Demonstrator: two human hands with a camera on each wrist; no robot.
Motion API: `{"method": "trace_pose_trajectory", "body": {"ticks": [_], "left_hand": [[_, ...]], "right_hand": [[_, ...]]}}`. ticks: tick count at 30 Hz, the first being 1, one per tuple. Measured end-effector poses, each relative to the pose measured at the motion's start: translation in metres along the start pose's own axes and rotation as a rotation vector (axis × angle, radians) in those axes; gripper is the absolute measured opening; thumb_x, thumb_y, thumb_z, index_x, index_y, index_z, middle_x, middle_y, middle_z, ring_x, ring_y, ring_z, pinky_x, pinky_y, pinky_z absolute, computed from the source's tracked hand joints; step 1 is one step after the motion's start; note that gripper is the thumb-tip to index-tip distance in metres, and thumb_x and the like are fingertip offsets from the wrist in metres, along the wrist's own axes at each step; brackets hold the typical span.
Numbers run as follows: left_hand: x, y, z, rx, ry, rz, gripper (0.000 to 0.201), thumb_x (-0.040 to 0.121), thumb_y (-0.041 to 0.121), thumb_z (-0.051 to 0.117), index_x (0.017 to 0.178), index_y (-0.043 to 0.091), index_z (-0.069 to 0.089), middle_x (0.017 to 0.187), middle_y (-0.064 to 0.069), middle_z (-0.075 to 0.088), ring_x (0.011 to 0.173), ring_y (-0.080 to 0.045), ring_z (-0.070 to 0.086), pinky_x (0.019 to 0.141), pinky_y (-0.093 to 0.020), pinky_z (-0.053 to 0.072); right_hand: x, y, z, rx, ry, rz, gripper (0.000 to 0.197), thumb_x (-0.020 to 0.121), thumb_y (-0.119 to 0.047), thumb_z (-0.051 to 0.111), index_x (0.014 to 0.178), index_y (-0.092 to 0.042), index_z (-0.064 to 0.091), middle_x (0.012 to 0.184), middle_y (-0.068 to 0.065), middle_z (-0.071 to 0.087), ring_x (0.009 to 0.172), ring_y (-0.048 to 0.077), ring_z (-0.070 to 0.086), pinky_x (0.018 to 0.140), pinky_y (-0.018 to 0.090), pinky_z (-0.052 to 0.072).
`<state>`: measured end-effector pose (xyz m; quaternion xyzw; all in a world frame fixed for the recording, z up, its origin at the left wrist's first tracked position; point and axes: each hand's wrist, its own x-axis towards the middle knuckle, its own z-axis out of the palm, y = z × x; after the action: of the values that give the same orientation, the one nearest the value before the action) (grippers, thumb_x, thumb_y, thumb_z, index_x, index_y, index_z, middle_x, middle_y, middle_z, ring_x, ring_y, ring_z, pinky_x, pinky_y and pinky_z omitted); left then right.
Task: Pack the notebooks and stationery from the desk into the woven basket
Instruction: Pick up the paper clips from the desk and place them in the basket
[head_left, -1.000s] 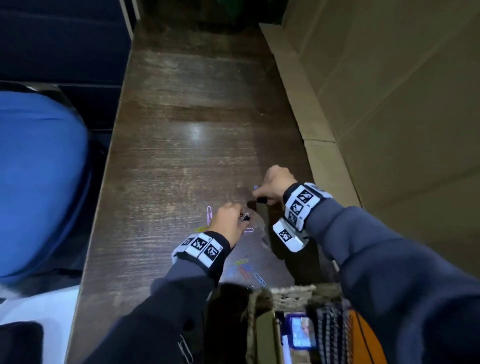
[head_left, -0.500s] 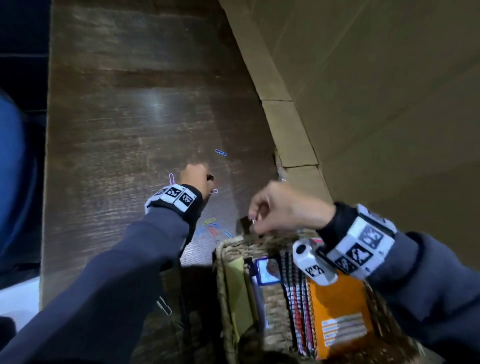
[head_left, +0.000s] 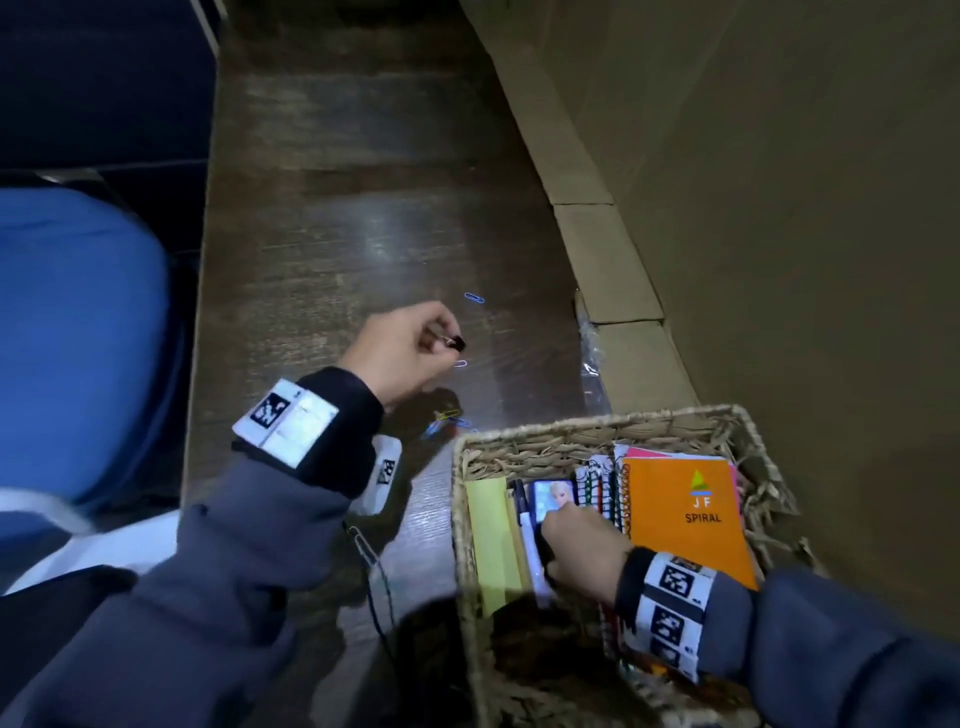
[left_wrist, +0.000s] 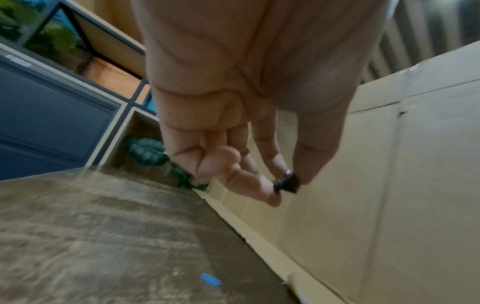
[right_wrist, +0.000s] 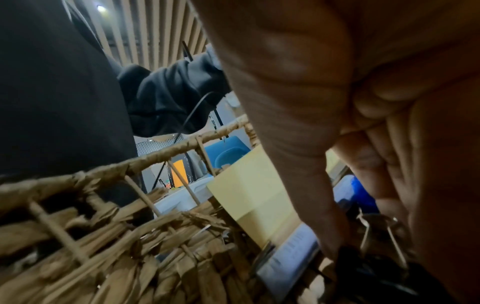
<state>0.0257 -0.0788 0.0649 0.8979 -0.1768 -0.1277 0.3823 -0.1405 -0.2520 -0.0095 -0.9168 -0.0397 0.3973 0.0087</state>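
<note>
The woven basket (head_left: 571, 427) stands at the desk's near right. It holds an orange spiral notebook (head_left: 685, 514), more spiral notebooks, a yellow pad (head_left: 491, 540), pens and a blue picture card (head_left: 553, 496). My right hand (head_left: 558, 525) reaches down inside the basket. In the right wrist view that hand (right_wrist: 363, 246) pinches a black binder clip (right_wrist: 379, 234) low beside the yellow pad (right_wrist: 254, 189). My left hand (head_left: 441, 332) hovers over the desk and pinches a small black binder clip (head_left: 457, 343) between thumb and forefinger; the left wrist view shows this clip (left_wrist: 287, 183). Coloured paper clips (head_left: 474, 298) lie loose on the desk.
Cardboard sheets (head_left: 779, 260) wall off the desk's right side. A blue chair (head_left: 78, 338) sits past the left edge. More paper clips (head_left: 447, 420) lie just left of the basket's far corner. Crumpled clear plastic (head_left: 589, 358) sits by the cardboard.
My right hand has carried its binder clip from the desk back and down into the basket. My left hand has lifted its own clip off the desk.
</note>
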Motion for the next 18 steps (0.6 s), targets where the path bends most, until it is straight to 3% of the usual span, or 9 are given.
{"method": "trace_pose_trajectory", "body": {"ticks": [2,4,5,7,9,11,14,16,18], "left_hand": [[-0.028,0.027,0.005,0.076,-0.135,0.04,0.016,0.079,0.008,0.061,0.09,0.018,0.065,0.081,-0.002,0.07,0.073,-0.016,0.064,0.078,-0.024,0.052],[-0.051,0.053,0.018,0.174,-0.287,0.085,0.017,0.079,0.013,0.063,0.095,0.019,0.065,0.081,0.001,0.069,0.072,-0.015,0.059,0.072,-0.021,0.05],[-0.06,0.064,0.027,0.231,-0.358,0.107,0.017,0.079,0.015,0.063,0.096,0.02,0.064,0.083,0.001,0.07,0.073,-0.014,0.058,0.069,-0.019,0.048],[-0.071,0.082,0.05,0.36,-0.471,0.154,0.019,0.079,0.017,0.061,0.097,0.021,0.063,0.092,-0.002,0.071,0.084,-0.022,0.062,0.071,-0.023,0.047],[-0.077,0.094,0.078,0.524,-0.56,0.212,0.022,0.08,0.015,0.059,0.102,0.018,0.062,0.102,-0.009,0.07,0.096,-0.029,0.063,0.072,-0.029,0.045],[-0.08,0.103,0.107,0.684,-0.641,0.218,0.027,0.085,0.012,0.058,0.111,0.01,0.061,0.109,-0.015,0.067,0.102,-0.032,0.063,0.071,-0.034,0.046],[-0.083,0.107,0.144,0.883,-0.794,0.182,0.031,0.091,0.01,0.055,0.121,0.001,0.057,0.123,-0.016,0.061,0.113,-0.031,0.061,0.08,-0.037,0.051],[-0.083,0.104,0.161,0.94,-0.872,0.144,0.039,0.09,0.015,0.059,0.127,0.002,0.053,0.129,-0.013,0.058,0.117,-0.029,0.058,0.086,-0.038,0.051],[-0.081,0.099,0.171,0.941,-0.895,0.071,0.04,0.088,0.016,0.062,0.126,0.004,0.054,0.12,-0.014,0.06,0.105,-0.028,0.062,0.076,-0.036,0.052]], "right_hand": [[-0.001,0.001,0.001,0.034,0.021,-0.015,0.035,0.085,-0.002,0.053,0.058,-0.01,0.033,0.064,0.005,0.038,0.069,0.027,0.05,0.044,0.025,0.029],[-0.005,0.006,-0.005,0.093,0.033,-0.024,0.039,0.084,-0.008,0.057,0.054,-0.011,0.033,0.061,0.001,0.031,0.056,0.02,0.042,0.043,0.022,0.025],[-0.008,0.012,-0.01,0.136,0.052,-0.019,0.038,0.083,-0.012,0.061,0.055,-0.009,0.036,0.061,0.0,0.033,0.055,0.018,0.041,0.044,0.021,0.025],[-0.017,0.026,-0.028,0.195,0.127,0.002,0.026,0.082,-0.019,0.063,0.062,-0.005,0.052,0.065,0.008,0.053,0.059,0.022,0.048,0.046,0.023,0.03],[-0.025,0.041,-0.046,0.21,0.239,0.01,0.025,0.082,-0.023,0.061,0.081,0.001,0.069,0.087,0.02,0.07,0.08,0.032,0.063,0.062,0.032,0.045],[-0.031,0.056,-0.058,0.216,0.328,0.023,0.028,0.082,-0.025,0.061,0.086,0.001,0.073,0.092,0.022,0.071,0.09,0.033,0.066,0.073,0.034,0.048],[-0.035,0.073,-0.063,0.295,0.366,0.065,0.018,0.079,-0.02,0.065,0.075,-0.004,0.073,0.081,0.016,0.071,0.075,0.026,0.065,0.064,0.028,0.047],[-0.036,0.078,-0.062,0.316,0.366,0.073,0.015,0.079,-0.02,0.065,0.071,-0.008,0.071,0.078,0.011,0.068,0.075,0.024,0.066,0.065,0.027,0.049],[-0.038,0.081,-0.059,0.315,0.355,0.072,0.017,0.08,-0.023,0.068,0.077,-0.007,0.074,0.081,0.008,0.071,0.077,0.021,0.068,0.07,0.03,0.057]]}}
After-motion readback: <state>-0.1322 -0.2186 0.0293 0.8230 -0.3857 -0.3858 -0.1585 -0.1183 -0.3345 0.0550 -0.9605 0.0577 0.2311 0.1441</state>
